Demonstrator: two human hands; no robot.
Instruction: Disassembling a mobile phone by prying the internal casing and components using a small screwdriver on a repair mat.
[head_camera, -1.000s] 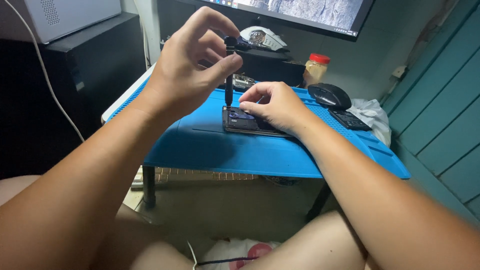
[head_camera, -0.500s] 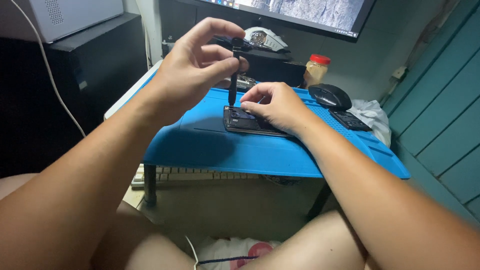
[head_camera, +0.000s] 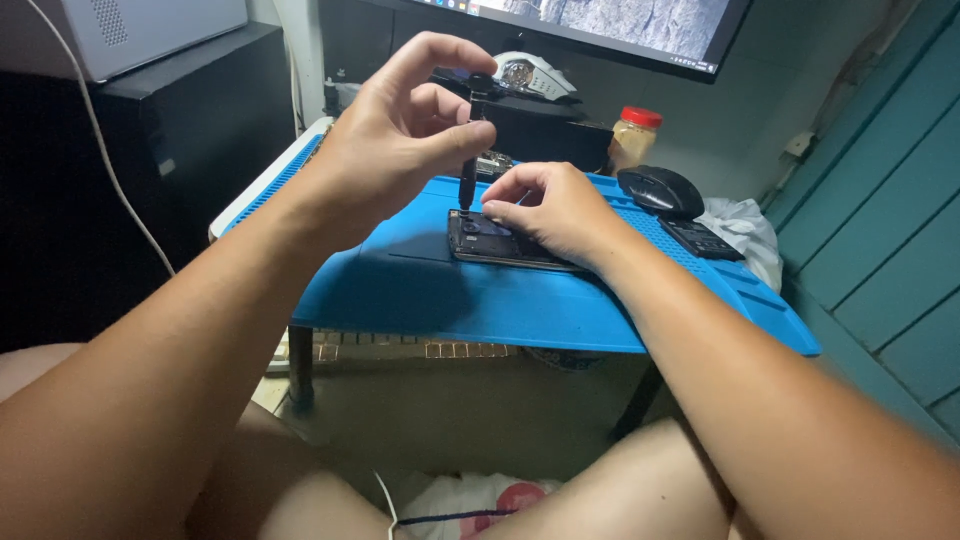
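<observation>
On the blue work mat (head_camera: 520, 300), which covers a small dark-legged table, everything can be placed from the mat itself. Behind its far edge a monitor (head_camera: 600, 25) fills the top of the view, and off its left side stands a black cabinet (head_camera: 180, 150) with a white box (head_camera: 150, 30) on top. Past the mat's right edge runs a teal panelled wall (head_camera: 880, 200). A white cloth (head_camera: 740, 225) lies bunched at the mat's far right corner, with a black mouse (head_camera: 660, 190) just beside it and a small dark device (head_camera: 700, 238) lying flat in front. A jar with a red lid (head_camera: 635, 135) stands just behind the far edge.

Near the mat's middle lies an opened phone (head_camera: 500, 242), its back off and its insides showing. The right hand (head_camera: 555, 205) rests on it, fingers curled down and pressing its upper part. The left hand (head_camera: 400, 140) hovers above the phone's left end, thumb and bent fingers pinching the top of a thin black screwdriver (head_camera: 468, 150), index finger raised. The screwdriver stands nearly upright, its tip touching the phone's top left corner.
</observation>
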